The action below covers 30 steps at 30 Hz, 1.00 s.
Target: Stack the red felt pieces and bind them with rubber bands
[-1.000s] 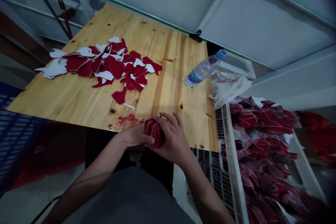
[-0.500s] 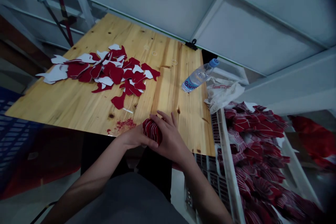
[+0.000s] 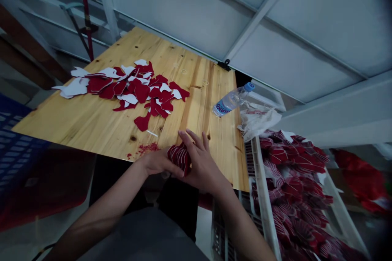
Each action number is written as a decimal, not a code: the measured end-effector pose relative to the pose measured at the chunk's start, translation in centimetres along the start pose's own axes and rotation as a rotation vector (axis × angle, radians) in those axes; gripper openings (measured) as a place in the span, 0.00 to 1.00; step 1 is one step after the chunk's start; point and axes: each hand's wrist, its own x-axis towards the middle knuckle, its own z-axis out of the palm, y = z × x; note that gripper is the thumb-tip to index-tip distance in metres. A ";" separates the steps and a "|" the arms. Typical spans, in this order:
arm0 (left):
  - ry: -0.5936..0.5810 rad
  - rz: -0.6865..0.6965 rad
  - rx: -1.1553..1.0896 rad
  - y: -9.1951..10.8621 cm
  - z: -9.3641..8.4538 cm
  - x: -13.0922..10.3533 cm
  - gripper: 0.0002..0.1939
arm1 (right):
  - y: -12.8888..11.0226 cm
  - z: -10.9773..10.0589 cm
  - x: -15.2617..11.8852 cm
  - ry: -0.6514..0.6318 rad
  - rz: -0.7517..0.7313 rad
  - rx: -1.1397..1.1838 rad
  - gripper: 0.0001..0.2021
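Observation:
Between my two hands, at the front edge of the wooden table, is a stack of red fabric pieces with white edges showing as stripes. My left hand grips the stack from the left, its thumb across the near side. Curved around the right side, my right hand holds it too, with some fingers extended past its top. Beyond my hands, a loose pile of red and white cut pieces spreads over the table's left half. Red crumbs of lint lie beside my left hand.
A water bottle lies on the table's right, near a white plastic bag. A white crate at my right holds many banded red stacks. A blue basket stands left. A black clip grips the far edge.
The camera view has shifted, so the table sits slightly lower and to the right. Both hands keep hold of the stack, which is turned slightly, showing more of its striped edges.

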 end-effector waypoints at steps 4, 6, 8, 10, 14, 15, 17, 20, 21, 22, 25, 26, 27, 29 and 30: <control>-0.099 -0.004 -0.106 -0.5 -0.6 0.2 0.35 | -0.3 0.0 0.1 0.015 -0.016 0.025 0.35; -0.129 0.022 -0.196 -1.2 -1.0 0.4 0.37 | -0.4 0.0 0.1 0.040 -0.038 0.026 0.31; -0.093 0.022 -0.226 -1.8 -1.3 0.5 0.33 | -0.4 0.0 0.0 0.032 -0.036 0.000 0.33; -0.068 -0.013 -0.222 -2.3 -1.5 0.5 0.30 | -0.4 0.0 -0.1 -0.009 -0.043 -0.031 0.38; -0.152 -0.042 -0.210 -2.9 -1.7 0.4 0.30 | -0.3 -0.1 -0.2 -0.090 -0.153 -0.036 0.42; -0.173 -0.021 -0.209 -3.1 -1.6 0.4 0.30 | -0.3 -0.1 -0.2 -0.106 -0.167 -0.040 0.43; -0.186 0.037 -0.207 -3.3 -1.3 0.3 0.32 | -0.4 -0.3 -0.1 -0.119 -0.154 -0.066 0.44; -0.054 0.148 -0.136 -3.4 -0.3 0.3 0.32 | -0.4 -0.7 -0.2 -0.137 -0.118 -0.078 0.47; 0.008 0.175 -0.098 -3.4 0.0 0.2 0.31 | -0.3 -0.8 -0.2 -0.152 -0.122 -0.046 0.50; 0.060 0.184 -0.060 -3.3 0.3 0.1 0.31 | -0.2 -1.0 -0.3 -0.163 -0.127 0.011 0.54; 0.135 0.161 0.023 -2.9 1.1 -0.1 0.33 | 0.5 -1.3 -0.5 -0.009 0.023 0.270 0.57; 0.138 0.163 0.042 -2.7 1.2 -0.2 0.34 | 0.8 -1.2 -0.5 0.098 0.151 0.362 0.52; 0.142 0.181 0.064 -2.5 1.4 -0.3 0.34 | 1.0 -0.9 -0.4 0.184 0.295 0.454 0.46; 0.179 0.253 0.158 -2.2 1.7 -0.5 0.35 | 1.2 -0.1 0.0 0.200 0.532 0.653 0.36; 0.213 0.288 0.228 -2.1 1.8 -0.5 0.34 | 1.2 0.4 0.3 0.140 0.597 0.751 0.33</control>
